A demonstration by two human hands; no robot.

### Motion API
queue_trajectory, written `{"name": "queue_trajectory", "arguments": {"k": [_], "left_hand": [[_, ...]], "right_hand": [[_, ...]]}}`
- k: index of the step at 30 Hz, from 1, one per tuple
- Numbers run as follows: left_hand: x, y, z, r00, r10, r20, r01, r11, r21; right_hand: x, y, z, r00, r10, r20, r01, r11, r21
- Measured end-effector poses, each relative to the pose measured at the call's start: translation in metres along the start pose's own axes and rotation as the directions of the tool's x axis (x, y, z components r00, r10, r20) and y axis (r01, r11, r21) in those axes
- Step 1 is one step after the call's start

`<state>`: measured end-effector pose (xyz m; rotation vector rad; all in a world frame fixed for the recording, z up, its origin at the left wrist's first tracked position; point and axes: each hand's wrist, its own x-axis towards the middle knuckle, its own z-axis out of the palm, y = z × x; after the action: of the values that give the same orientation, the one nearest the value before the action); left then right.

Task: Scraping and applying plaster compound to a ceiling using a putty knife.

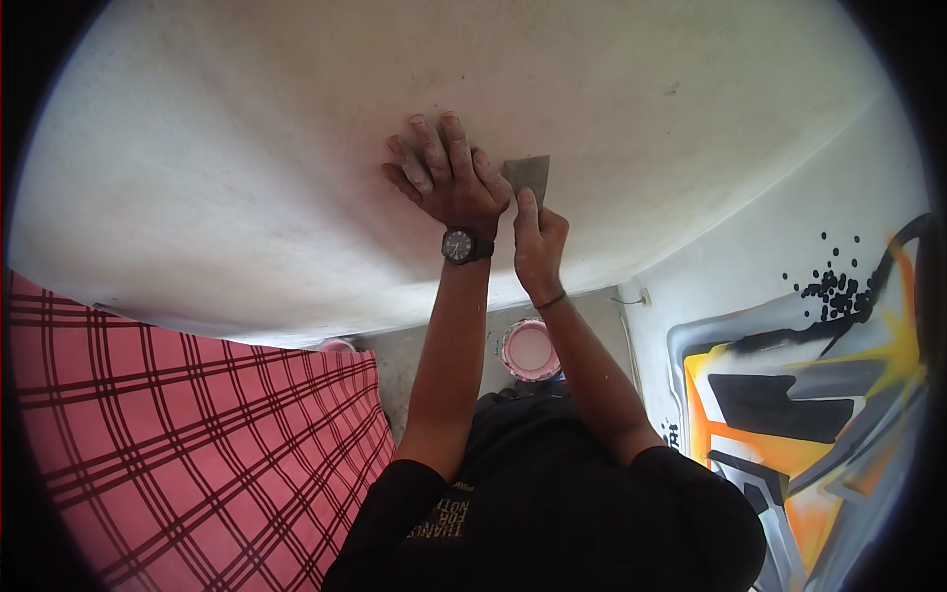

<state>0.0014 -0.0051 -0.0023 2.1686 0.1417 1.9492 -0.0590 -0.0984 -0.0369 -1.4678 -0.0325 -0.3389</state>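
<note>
My left hand (449, 178) lies against the whitish wall (296, 158) with its fingers stretched out and spread, dusted with white. A black watch (457, 246) sits on that wrist. Just to the right, my right hand (539, 242) grips a putty knife (528, 175), its grey flat blade pointing up at the wall surface. The thumb rests along the blade's lower part, and the handle is hidden in the fist. Whether the blade's edge touches the wall I cannot tell.
Below my hands, a pink bucket (531, 349) with pale contents stands on the grey floor (402, 370). A pink checked cloth (197, 414) hangs at the left. On the right is a side wall with painted graffiti (789, 405). Another pink container (337, 346) peeks out past the cloth.
</note>
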Motion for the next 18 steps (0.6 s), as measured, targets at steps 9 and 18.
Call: {"name": "queue_trajectory", "arguments": {"k": [9,18], "left_hand": [[-0.001,0.006,0.0,1.0,-0.001,0.001,0.001,1.0,0.002],[-0.014,0.027,0.008,1.0,0.011,0.026,-0.011,1.0,-0.004]], "right_hand": [[0.009,-0.007,-0.008,1.0,-0.005,0.007,0.005,1.0,-0.013],[0.009,0.016,-0.03,0.998,0.048,-0.03,-0.048,0.999,0.007]]}}
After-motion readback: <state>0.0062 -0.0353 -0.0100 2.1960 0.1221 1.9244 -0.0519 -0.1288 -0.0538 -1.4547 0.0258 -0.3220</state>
